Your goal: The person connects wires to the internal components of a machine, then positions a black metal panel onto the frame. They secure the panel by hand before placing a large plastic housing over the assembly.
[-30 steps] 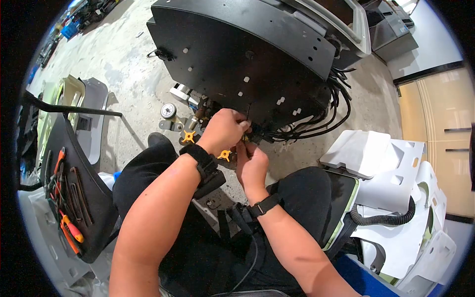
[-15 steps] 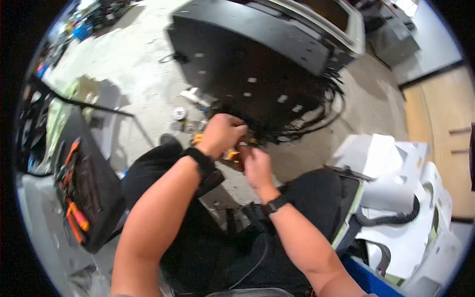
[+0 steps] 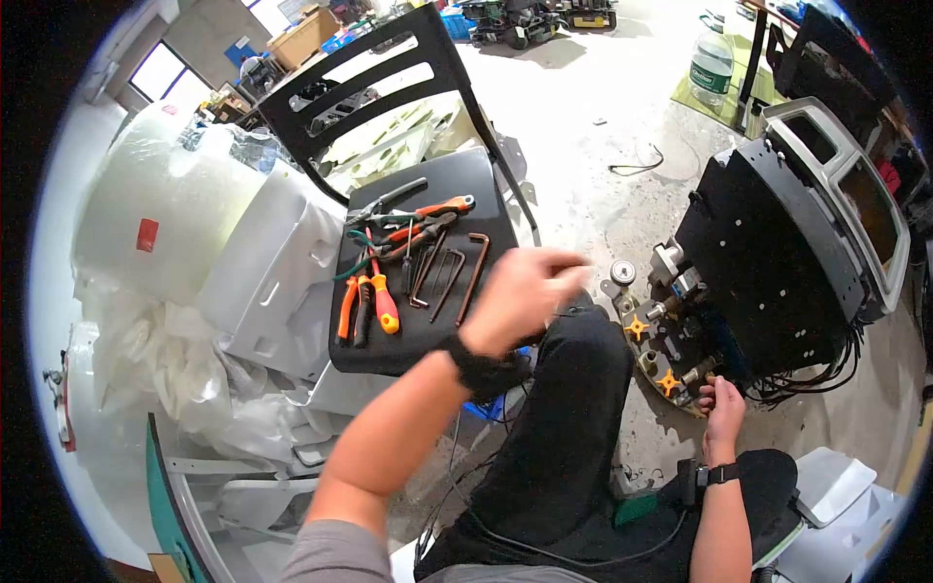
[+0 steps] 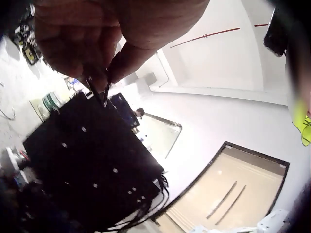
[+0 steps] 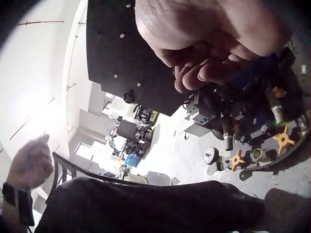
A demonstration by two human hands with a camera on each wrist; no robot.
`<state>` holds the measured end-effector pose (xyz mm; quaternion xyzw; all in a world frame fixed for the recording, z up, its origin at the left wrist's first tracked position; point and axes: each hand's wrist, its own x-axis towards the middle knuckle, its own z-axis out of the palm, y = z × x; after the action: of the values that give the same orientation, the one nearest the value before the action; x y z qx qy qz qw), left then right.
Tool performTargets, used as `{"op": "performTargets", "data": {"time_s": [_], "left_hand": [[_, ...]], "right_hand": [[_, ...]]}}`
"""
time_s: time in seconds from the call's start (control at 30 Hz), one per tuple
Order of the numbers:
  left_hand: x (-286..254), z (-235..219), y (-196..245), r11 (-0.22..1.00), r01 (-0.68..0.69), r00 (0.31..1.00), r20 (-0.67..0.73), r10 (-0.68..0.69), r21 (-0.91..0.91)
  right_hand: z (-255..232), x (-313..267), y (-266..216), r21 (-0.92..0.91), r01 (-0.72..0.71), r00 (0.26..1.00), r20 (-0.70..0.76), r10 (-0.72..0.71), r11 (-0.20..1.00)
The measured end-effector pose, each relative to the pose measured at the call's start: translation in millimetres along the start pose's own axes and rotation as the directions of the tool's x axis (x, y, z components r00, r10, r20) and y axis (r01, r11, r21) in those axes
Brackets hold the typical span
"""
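Note:
The left hand [image 3: 525,296], blurred in the head view, is in the air between the tool-covered chair seat [image 3: 408,350] and the black machine panel [image 3: 753,257]. In the left wrist view, its thumb and fingers pinch a small dark thing [image 4: 103,98] with a shiny edge. The right hand [image 3: 722,413] is low beside the machine, its curled fingers close to a metal fitting [image 3: 702,369] near a yellow star-shaped knob [image 3: 669,382]. Seen from the right wrist, the right hand [image 5: 214,41] has bent fingers; whether they hold anything is hidden.
Pliers, a red-yellow screwdriver [image 3: 384,303] and hex keys [image 3: 473,277] lie on the seat. A second yellow knob [image 3: 637,327] and a round gauge-like part [image 3: 623,273] are beside the machine. Black cables [image 3: 812,374] hang at its lower edge. White panels stand at left.
The head view has swung left towards the chair. The left hand has moved away from the right hand and the machine towards the chair; the right hand has stayed low by the machine.

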<state>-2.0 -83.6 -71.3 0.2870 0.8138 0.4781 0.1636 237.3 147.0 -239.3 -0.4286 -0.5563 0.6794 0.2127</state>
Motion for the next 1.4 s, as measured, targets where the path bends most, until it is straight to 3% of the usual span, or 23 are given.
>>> {"op": "performTargets", "data": {"time_s": [0.03, 0.17, 0.2, 0.27, 0.37, 0.5, 0.6, 0.73, 1.0, 1.2, 1.3, 1.4], "left_hand": [[-7, -24, -18, 0.989, 0.03, 0.998, -0.059, -0.021, 0.143], [-28, -98, -108, 0.94, 0.298, 0.935, -0.251, -0.251, 0.168], [-30, -112, -132, 0.921, 0.315, 0.924, -0.297, -0.242, 0.23], [-30, -124, -136, 0.869, 0.352, 0.904, -0.369, -0.218, 0.349], [-18, -126, -147, 0.822, 0.334, 0.917, -0.362, -0.168, 0.462], [-8, -116, -152, 0.804, 0.311, 0.903, -0.422, -0.084, 0.506], [-6, -111, -156, 0.775, 0.223, 0.933, -0.36, 0.006, 0.591], [-4, -106, -152, 0.698, 0.3, 0.95, -0.273, -0.153, 0.65], [19, -108, -149, 0.58, 0.35, 0.936, -0.256, -0.24, 0.736], [19, -115, -149, 0.677, 0.368, 0.93, -0.236, -0.282, 0.638], [16, -126, -144, 0.793, 0.458, 0.889, -0.204, -0.411, 0.401], [12, -139, -138, 0.823, 0.533, 0.845, -0.183, -0.503, 0.198]], "right_hand": [[1, -2, 0, -0.048, 0.0, 1.0, 0.01, 0.0, 0.999], [4, -9, 0, -0.151, 0.013, 1.0, 0.021, -0.01, 0.988], [4, -9, 1, -0.158, 0.013, 1.0, 0.021, -0.01, 0.987], [2, -6, 5, -0.168, -0.022, 0.999, 0.026, 0.027, 0.986], [6, -9, 2, -0.185, -0.047, 0.999, 0.002, 0.048, 0.982], [5, -8, 9, -0.21, -0.06, 0.998, -0.013, 0.059, 0.976], [1, -8, 14, -0.213, -0.056, 0.998, -0.011, 0.055, 0.976], [-1, -7, 15, -0.207, -0.052, 0.999, -0.001, 0.053, 0.977], [0, -12, 3, -0.193, -0.048, 0.999, -0.011, 0.047, 0.98], [-3, -11, 2, -0.152, -0.025, 1.0, 0.011, 0.027, 0.988], [-6, -9, 4, -0.142, -0.016, 1.0, 0.004, 0.016, 0.99], [-2, -11, -1, -0.148, 0.002, 1.0, 0.015, 0.0, 0.989]]}}
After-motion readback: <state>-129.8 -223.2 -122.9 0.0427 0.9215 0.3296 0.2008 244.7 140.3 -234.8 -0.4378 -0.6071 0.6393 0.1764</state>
